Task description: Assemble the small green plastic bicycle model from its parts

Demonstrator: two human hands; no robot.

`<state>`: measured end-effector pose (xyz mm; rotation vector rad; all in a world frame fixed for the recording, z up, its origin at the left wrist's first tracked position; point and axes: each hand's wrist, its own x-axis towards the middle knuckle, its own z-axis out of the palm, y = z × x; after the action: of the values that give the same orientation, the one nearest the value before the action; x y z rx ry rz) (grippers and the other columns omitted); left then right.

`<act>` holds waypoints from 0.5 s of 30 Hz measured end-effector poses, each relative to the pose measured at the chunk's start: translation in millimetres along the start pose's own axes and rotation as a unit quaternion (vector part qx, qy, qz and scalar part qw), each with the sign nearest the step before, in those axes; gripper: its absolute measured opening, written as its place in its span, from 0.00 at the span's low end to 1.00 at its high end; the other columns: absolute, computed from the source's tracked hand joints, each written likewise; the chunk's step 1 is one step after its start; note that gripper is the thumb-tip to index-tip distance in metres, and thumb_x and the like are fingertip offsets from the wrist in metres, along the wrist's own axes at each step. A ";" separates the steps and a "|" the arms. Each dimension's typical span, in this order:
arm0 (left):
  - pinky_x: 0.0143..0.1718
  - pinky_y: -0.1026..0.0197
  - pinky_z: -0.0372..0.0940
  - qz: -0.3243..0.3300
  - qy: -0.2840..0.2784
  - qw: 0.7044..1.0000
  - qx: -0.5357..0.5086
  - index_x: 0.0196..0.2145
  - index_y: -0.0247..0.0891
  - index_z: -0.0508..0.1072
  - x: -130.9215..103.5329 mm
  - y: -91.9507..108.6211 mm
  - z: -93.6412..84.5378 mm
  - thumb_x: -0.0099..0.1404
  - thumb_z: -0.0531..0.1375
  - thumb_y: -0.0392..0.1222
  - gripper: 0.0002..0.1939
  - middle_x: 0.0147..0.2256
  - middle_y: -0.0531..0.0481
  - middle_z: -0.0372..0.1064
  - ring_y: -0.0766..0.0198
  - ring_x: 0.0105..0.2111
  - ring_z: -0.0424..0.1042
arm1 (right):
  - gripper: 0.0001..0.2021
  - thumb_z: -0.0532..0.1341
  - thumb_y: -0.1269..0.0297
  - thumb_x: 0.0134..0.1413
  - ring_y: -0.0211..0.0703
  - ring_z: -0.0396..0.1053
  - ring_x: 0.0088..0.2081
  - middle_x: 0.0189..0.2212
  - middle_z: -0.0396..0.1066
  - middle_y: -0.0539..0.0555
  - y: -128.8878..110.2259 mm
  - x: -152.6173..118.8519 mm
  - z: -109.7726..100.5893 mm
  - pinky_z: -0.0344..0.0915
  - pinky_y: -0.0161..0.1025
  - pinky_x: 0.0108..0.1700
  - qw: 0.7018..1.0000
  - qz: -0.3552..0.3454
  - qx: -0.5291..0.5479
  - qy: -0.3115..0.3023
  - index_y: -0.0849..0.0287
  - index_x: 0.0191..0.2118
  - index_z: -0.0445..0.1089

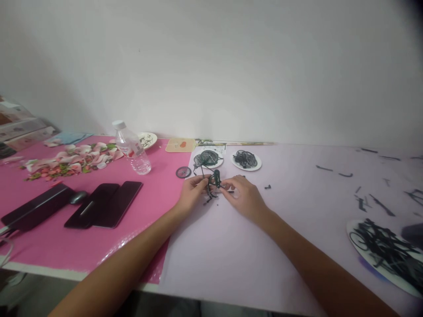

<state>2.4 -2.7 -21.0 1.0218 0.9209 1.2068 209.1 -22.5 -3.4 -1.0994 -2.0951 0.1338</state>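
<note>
A small dark model bicycle frame (216,177) is held up between my two hands, over the pale sheet near the middle of the view. My left hand (192,192) is closed on its left side, thumb and fingers pinched together. From the right, my right hand (243,193) pinches at the lower part of the frame with thumb and forefinger. Just behind it lies a white plate (220,164) bearing spoked wheels. A loose black wheel (183,172) lies on the pink cover, left of the frame. Another plate (258,164) behind my right hand holds a pile of dark wheels.
A clear bottle (134,149), two dark phones (118,204), a black box (38,209) and artificial petals (76,158) are on the left. Loose dark parts (381,205) and a large plate (352,229) heaped with dark pieces are on the right. A wall rises behind.
</note>
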 end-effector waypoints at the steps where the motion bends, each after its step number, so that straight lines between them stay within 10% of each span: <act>1: 0.40 0.54 0.75 0.002 0.002 1.000 -0.001 0.50 0.30 0.78 0.8 -1.3 -0.8 0.61 0.69 0.51 0.25 0.46 0.35 0.80 0.52 0.39 0.82 | 0.05 0.63 0.64 0.66 0.48 0.73 0.40 0.35 0.76 0.54 0.6 0.1 0.3 0.68 0.42 0.42 1.000 -0.001 -0.001 -0.001 0.54 0.44 0.75; 15: 0.43 0.51 0.75 0.003 -0.028 1.000 0.008 0.50 0.30 0.78 -3.4 0.3 2.0 0.61 0.70 0.51 0.25 0.45 0.35 0.80 0.53 0.38 0.81 | 0.12 0.60 0.64 0.66 0.44 0.68 0.36 0.28 0.71 0.51 -3.2 0.3 -1.1 0.59 0.38 0.36 0.997 0.046 -0.049 -0.044 0.55 0.29 0.67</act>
<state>3.7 -6.3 -20.0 1.0659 0.8864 1.1717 207.6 -24.6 -1.2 -1.2695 -2.1487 0.1274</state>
